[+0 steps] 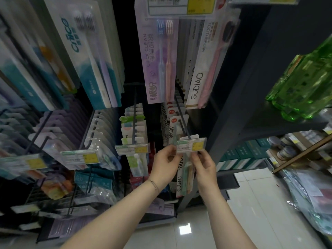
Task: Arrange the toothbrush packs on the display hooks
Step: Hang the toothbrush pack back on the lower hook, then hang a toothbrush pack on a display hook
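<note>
Two-hand grip [166, 163] [203, 164] on one toothbrush pack [185, 174]

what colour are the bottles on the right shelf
Translucent green bottles, seen best in the head view.

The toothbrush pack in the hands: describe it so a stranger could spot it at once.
Find the dark shelf post right of the hook display; the hook nearest it ends in a yellow price tag. Just below hangs the toothbrush pack, pinched by the left hand and right hand. Only it is hand-held, reading GUDIAO down its white card.
</note>
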